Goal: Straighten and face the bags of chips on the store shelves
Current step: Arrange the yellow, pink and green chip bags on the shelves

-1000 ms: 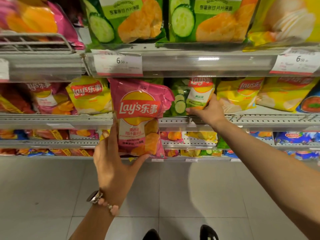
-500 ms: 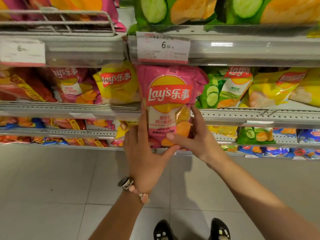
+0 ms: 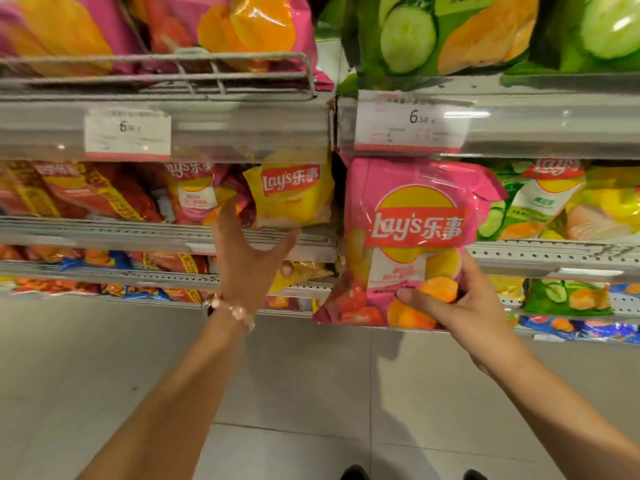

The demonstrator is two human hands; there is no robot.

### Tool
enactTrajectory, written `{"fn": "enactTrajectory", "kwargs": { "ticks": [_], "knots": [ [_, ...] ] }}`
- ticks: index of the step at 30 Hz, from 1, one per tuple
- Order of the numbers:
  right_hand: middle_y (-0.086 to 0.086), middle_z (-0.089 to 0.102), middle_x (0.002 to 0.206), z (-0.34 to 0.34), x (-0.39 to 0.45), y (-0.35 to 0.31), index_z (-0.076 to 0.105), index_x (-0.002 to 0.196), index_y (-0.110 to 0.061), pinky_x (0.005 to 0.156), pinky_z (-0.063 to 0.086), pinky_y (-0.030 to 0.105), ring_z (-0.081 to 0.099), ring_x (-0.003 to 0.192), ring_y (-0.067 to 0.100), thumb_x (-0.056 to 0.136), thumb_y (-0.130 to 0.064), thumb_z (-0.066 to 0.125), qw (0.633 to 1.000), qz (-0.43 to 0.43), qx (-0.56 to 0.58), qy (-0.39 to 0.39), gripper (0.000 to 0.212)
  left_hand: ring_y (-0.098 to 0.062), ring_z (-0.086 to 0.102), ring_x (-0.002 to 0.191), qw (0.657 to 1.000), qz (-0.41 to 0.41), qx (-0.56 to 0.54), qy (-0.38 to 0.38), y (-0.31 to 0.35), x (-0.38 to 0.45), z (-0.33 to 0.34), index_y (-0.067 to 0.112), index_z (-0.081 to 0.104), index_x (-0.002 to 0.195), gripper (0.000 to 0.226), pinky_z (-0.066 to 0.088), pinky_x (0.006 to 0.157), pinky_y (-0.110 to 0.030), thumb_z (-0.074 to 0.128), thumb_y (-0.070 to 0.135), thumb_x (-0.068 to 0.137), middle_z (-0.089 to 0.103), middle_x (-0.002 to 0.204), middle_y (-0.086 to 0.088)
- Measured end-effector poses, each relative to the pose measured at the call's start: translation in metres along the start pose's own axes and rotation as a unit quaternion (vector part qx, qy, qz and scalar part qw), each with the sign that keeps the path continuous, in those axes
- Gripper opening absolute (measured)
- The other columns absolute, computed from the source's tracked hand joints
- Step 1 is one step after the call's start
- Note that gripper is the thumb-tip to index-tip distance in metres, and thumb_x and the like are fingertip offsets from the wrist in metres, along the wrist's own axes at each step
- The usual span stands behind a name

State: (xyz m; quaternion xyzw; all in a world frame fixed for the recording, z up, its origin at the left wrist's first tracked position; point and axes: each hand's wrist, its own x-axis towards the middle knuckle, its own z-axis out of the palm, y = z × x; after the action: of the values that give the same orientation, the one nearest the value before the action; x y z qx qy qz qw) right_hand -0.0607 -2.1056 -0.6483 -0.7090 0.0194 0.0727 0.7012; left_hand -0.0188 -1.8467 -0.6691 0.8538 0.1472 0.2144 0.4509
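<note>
Pink and glossy, the Lay's bag (image 3: pixel 412 237) stands upright with its logo facing out, in front of the middle shelf (image 3: pixel 554 252), just under a price tag (image 3: pixel 408 121) reading 6.50. The right hand (image 3: pixel 464 306) grips its lower right corner, thumb across the front and fingers (image 3: pixel 472 271) curled along the bag's right edge. The left hand (image 3: pixel 247 258) is apart from the bag, off to its left, fingers spread and released, holding nothing, reaching toward the shelf edge below a yellow bag (image 3: pixel 294 192) and a magenta bag (image 3: pixel 197 192). A bead bracelet (image 3: pixel 235 311) circles the left wrist. Right of the right hand's fingers, a green cucumber bag (image 3: pixel 526 202) leans on the same shelf. Above, larger pink and green bags fill the top shelf (image 3: pixel 242 129).
</note>
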Motion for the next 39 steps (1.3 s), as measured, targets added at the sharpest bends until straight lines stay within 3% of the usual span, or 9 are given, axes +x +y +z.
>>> {"fn": "enactTrajectory", "kwargs": {
  "ticks": [5, 10, 13, 15, 19, 26, 30, 33, 39],
  "knots": [
    [-0.009, 0.073, 0.097, 0.000, 0.000, 0.005, 0.058, 0.107, -0.024, 0.068, 0.058, 0.027, 0.070, 0.089, 0.011, 0.055, -0.017, 0.078, 1.000, -0.013, -0.008, 0.009, 0.055, -0.023, 0.059, 0.113, 0.998, -0.038, -0.038, -0.046, -0.020, 0.049, 0.019, 0.010, 0.041, 0.134, 0.096, 0.051, 0.092, -0.041, 0.087, 0.043, 0.057, 0.061, 0.126, -0.007],
    [-0.007, 0.073, 0.101, 0.004, -0.001, 0.005, 0.058, 0.111, -0.023, 0.071, 0.058, 0.025, 0.070, 0.092, 0.010, 0.051, -0.051, 0.086, 0.999, -0.027, -0.008, 0.019, 0.072, -0.027, 0.063, 0.103, 0.997, -0.038, -0.017, -0.064, -0.023, 0.056, 0.034, 0.002, 0.059, 0.119, 0.054, 0.044, 0.077, -0.022, 0.083, 0.018, 0.072, 0.068, 0.112, -0.014],
    [-0.010, 0.073, 0.099, 0.004, -0.001, 0.006, 0.057, 0.113, -0.021, 0.072, 0.058, 0.025, 0.070, 0.090, 0.009, 0.061, -0.032, 0.083, 0.999, -0.033, -0.017, 0.026, 0.060, -0.022, 0.062, 0.097, 0.999, -0.007, -0.018, -0.051, -0.022, 0.053, 0.033, 0.001, 0.062, 0.114, 0.044, 0.039, 0.069, -0.007, 0.079, 0.016, 0.076, 0.069, 0.107, -0.014],
    [-0.011, 0.073, 0.097, 0.004, -0.002, 0.008, 0.057, 0.113, -0.017, 0.070, 0.057, 0.022, 0.070, 0.089, 0.008, 0.057, -0.017, 0.078, 0.999, -0.036, -0.022, 0.030, 0.060, -0.019, 0.061, 0.095, 0.999, 0.015, -0.021, -0.036, -0.017, 0.050, 0.031, 0.001, 0.062, 0.113, 0.040, 0.039, 0.068, -0.010, 0.077, 0.017, 0.079, 0.069, 0.105, -0.014],
    [-0.011, 0.073, 0.097, 0.003, -0.004, 0.012, 0.056, 0.112, -0.014, 0.067, 0.055, 0.017, 0.070, 0.087, 0.007, 0.055, -0.016, 0.078, 0.998, -0.035, -0.028, 0.049, 0.062, -0.030, 0.064, 0.088, 0.998, 0.056, -0.028, -0.008, -0.005, 0.049, 0.027, 0.002, 0.064, 0.105, 0.038, 0.040, 0.067, -0.021, 0.076, 0.027, 0.079, 0.070, 0.091, -0.015],
    [-0.023, 0.070, 0.092, 0.001, -0.012, 0.018, 0.055, 0.105, -0.026, 0.067, 0.052, 0.010, 0.067, 0.084, -0.002, 0.060, -0.007, 0.081, 0.991, -0.061, -0.077, 0.086, 0.055, -0.018, 0.051, 0.069, 0.991, 0.128, -0.006, 0.040, 0.015, 0.034, 0.000, 0.008, 0.065, 0.091, 0.034, 0.036, 0.059, -0.024, 0.072, 0.039, 0.079, 0.056, 0.072, 0.003],
    [-0.009, 0.072, 0.097, -0.001, -0.014, 0.014, 0.059, 0.110, -0.016, 0.071, 0.054, 0.015, 0.069, 0.087, 0.005, 0.055, -0.022, 0.081, 0.992, -0.056, -0.097, 0.066, 0.059, -0.022, 0.062, 0.079, 0.993, 0.117, 0.017, 0.026, 0.016, 0.021, -0.024, 0.011, 0.067, 0.100, 0.036, 0.048, 0.067, -0.033, 0.072, 0.039, 0.077, 0.070, 0.086, -0.003],
    [-0.009, 0.071, 0.097, 0.003, -0.012, 0.008, 0.062, 0.109, -0.013, 0.068, 0.052, 0.011, 0.068, 0.086, 0.002, 0.054, -0.027, 0.080, 0.989, -0.054, -0.128, 0.056, 0.059, -0.017, 0.059, 0.076, 0.992, 0.107, 0.060, 0.008, 0.017, 0.009, -0.043, 0.010, 0.068, 0.103, 0.044, 0.043, 0.063, -0.024, 0.071, 0.042, 0.073, 0.068, 0.089, 0.001],
    [-0.014, 0.071, 0.091, 0.026, -0.003, 0.000, 0.064, 0.102, -0.030, 0.072, 0.056, 0.026, 0.068, 0.082, 0.004, 0.056, -0.040, 0.082, 0.976, -0.059, -0.210, 0.025, 0.050, -0.012, 0.054, 0.067, 0.994, 0.056, 0.091, 0.002, 0.008, -0.028, -0.091, 0.014, 0.066, 0.094, 0.046, 0.037, 0.056, -0.023, 0.069, 0.052, 0.070, 0.062, 0.077, 0.002]
  ]
}}
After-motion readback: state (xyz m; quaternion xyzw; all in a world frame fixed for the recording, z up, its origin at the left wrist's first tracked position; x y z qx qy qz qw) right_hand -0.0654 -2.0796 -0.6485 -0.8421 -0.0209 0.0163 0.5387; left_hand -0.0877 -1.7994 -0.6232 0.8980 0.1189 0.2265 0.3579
